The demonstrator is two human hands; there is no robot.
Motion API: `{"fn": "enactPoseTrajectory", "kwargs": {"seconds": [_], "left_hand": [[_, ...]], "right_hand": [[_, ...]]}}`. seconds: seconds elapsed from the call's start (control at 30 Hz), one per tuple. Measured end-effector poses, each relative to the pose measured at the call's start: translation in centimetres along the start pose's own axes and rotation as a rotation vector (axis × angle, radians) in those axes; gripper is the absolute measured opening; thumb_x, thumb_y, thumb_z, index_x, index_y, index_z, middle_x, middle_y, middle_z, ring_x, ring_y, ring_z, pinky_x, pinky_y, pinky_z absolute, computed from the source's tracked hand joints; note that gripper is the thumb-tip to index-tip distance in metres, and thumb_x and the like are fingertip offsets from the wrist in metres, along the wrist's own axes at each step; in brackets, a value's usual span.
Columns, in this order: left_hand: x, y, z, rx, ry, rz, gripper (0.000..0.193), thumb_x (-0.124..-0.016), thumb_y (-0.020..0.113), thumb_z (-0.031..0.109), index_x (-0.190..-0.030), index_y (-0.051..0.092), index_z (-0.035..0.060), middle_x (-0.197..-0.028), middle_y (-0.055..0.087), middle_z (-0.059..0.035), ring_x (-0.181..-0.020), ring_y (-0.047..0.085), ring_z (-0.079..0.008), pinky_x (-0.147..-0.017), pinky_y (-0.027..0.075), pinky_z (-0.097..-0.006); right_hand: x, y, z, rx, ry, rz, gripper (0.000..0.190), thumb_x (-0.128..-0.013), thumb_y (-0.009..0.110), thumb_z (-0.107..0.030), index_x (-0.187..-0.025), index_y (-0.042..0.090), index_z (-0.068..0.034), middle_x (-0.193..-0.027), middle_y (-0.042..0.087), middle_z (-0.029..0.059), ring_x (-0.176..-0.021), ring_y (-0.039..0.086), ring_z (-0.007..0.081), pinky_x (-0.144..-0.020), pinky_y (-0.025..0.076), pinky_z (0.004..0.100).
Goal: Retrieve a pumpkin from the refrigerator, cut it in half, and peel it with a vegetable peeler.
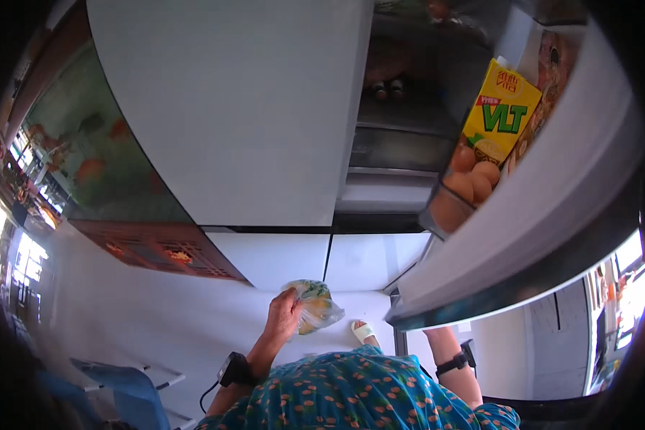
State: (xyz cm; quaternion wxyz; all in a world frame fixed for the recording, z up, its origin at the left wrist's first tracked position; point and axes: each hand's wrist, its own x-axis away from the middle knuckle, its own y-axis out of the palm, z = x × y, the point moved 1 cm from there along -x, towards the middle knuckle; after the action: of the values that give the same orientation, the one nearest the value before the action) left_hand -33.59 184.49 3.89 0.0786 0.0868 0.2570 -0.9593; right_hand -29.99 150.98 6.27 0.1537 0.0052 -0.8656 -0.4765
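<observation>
My left hand grips a clear plastic bag with yellow and green food inside; what food it is, I cannot tell. The bag hangs in front of the lower white doors of a refrigerator. My right forearm reaches up to the lower edge of the open refrigerator door, which hides the right hand. On that door's inner shelf, brown eggs sit in a clear bin beside a yellow drink carton that bears writing.
A closed white refrigerator door stands left of the dark open compartment. Farther left is a fish tank on a reddish wooden cabinet. A blue chair is at the lower left on the pale floor.
</observation>
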Motion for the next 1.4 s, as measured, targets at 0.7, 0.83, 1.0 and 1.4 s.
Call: {"fn": "enactPoseTrajectory", "kwargs": {"seconds": [0.7,0.83,1.0,1.4], "left_hand": [[-27.4,4.9,20.8,0.387,0.202,-0.067,0.023,-0.084,0.049,0.018,-0.083,0.058,-0.0035,-0.07,0.058,-0.0076,-0.067,0.052,-0.0113,-0.061,0.043,-0.0298],[-33.2,6.3,24.8,0.425,0.289,-0.019,0.023,-0.082,0.05,0.017,-0.08,0.058,-0.0039,-0.067,0.057,-0.0067,-0.065,0.052,-0.0113,-0.059,0.042,-0.0303],[-40.2,8.5,26.6,0.253,0.379,0.132,0.027,-0.078,0.051,0.02,-0.074,0.059,-0.0052,-0.063,0.058,-0.0159,-0.062,0.058,-0.0231,-0.06,0.044,-0.0384],[-51.5,14.3,26.1,-0.39,0.421,0.477,0.023,-0.079,0.057,0.02,-0.082,0.059,-0.002,-0.083,0.061,-0.0231,-0.08,0.059,-0.0414,-0.071,0.046,-0.0494]], "right_hand": [[4.2,-20.2,-14.4,0.669,-0.418,0.31,0.044,-0.09,0.049,-0.035,-0.121,0.049,-0.004,-0.116,0.056,0.0126,-0.103,0.054,0.0293,-0.09,0.044,0.0428],[3.1,-19.8,-15.6,0.731,-0.409,0.395,0.043,-0.09,0.049,-0.034,-0.12,0.049,-0.004,-0.116,0.056,0.0127,-0.103,0.054,0.0293,-0.089,0.044,0.0427],[3.4,-20.0,-16.9,0.769,-0.386,0.49,0.043,-0.089,0.05,-0.034,-0.12,0.049,-0.004,-0.116,0.056,0.0129,-0.103,0.054,0.0293,-0.089,0.044,0.0425],[4.5,-20.1,-14.5,0.856,-0.227,0.751,0.042,-0.089,0.05,-0.033,-0.119,0.05,-0.004,-0.115,0.056,0.0133,-0.102,0.055,0.0292,-0.089,0.045,0.0421]]}}
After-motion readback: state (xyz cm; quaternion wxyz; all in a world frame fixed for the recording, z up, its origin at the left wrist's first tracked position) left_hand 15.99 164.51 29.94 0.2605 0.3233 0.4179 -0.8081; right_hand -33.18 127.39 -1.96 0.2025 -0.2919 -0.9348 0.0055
